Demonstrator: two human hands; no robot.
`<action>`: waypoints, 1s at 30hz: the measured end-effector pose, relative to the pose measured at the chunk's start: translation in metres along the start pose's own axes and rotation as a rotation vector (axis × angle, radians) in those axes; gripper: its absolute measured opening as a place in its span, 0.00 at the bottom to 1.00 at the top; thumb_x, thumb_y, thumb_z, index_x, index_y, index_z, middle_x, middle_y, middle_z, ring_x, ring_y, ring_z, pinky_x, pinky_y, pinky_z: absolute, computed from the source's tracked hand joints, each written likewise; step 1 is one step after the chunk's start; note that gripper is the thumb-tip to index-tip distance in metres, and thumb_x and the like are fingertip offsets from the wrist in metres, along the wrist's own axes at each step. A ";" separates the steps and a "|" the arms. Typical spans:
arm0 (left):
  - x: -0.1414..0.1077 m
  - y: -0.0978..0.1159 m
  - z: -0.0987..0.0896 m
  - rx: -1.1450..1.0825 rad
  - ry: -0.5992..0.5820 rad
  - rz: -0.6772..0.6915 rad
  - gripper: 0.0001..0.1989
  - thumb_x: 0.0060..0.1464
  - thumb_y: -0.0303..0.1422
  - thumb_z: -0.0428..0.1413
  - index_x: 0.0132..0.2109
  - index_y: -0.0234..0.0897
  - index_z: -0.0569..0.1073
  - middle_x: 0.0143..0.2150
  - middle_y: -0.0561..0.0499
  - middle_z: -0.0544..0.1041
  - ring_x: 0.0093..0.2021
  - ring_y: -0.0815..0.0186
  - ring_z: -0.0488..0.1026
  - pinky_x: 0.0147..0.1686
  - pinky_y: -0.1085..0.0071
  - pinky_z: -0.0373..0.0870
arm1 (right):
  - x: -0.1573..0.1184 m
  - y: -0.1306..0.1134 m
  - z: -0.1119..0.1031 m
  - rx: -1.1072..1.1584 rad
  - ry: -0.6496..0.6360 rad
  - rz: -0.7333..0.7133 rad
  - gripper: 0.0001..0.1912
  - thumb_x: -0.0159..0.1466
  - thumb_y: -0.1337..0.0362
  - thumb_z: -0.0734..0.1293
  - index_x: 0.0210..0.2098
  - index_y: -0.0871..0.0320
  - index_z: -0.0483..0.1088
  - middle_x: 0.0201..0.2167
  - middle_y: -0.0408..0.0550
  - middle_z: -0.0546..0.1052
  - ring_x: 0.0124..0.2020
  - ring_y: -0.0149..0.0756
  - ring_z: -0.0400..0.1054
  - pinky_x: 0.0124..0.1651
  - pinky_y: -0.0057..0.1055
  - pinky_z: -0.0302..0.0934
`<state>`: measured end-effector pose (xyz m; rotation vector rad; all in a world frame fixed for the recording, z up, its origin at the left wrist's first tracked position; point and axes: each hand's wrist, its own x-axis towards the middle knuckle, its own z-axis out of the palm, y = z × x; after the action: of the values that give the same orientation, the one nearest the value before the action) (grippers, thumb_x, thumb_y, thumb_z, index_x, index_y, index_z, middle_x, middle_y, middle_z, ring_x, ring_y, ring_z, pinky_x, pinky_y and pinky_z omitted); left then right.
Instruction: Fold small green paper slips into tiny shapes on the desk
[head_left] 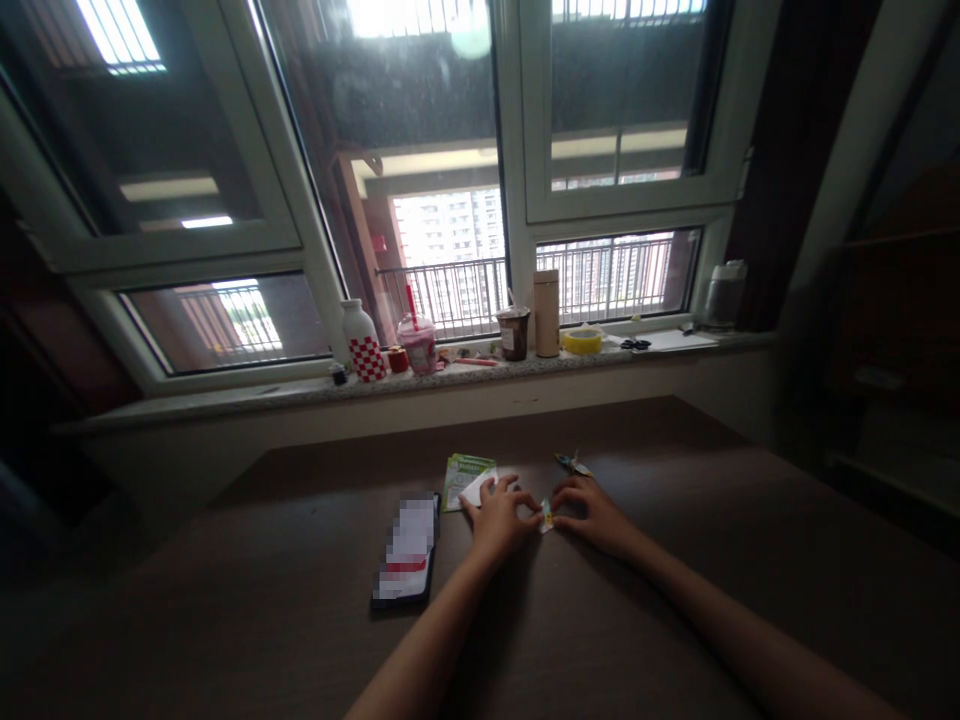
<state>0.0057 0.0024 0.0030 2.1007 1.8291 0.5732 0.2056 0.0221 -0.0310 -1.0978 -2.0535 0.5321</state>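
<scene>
Thumb and fingertips of my left hand (499,515) pinch the left edge of a small white and yellow piece (547,518), perhaps paper or a sticker. At its right edge, my right hand (596,513) closes thumb and forefinger on the same piece. It is too small to make out further. Beneath the left hand's outer fingers lies a white sheet (474,488), partly covered, on top of a green and white printed packet (459,470). Just beyond the right hand's knuckles is a small dark green and white scrap (572,464), partly hidden by the hand.
A phone (409,550) with a lit screen lies on the brown table (300,560), left of my forearms. Along the windowsill (465,378) stand a checked bottle (364,342), a pink drink cup (418,345), a brown cup (514,333), a tan flask (547,313) and yellow tape (583,342).
</scene>
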 end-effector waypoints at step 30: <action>-0.007 0.010 0.005 0.001 0.005 0.011 0.08 0.50 0.48 0.59 0.37 0.59 0.80 0.63 0.61 0.67 0.68 0.46 0.51 0.58 0.26 0.29 | 0.008 0.005 0.014 -0.081 0.101 0.150 0.04 0.55 0.63 0.72 0.31 0.53 0.79 0.41 0.51 0.74 0.51 0.44 0.65 0.58 0.41 0.56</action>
<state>0.0155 -0.0058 0.0025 2.1131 1.8228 0.5806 0.1946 0.0309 -0.0397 -1.3078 -1.9302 0.4604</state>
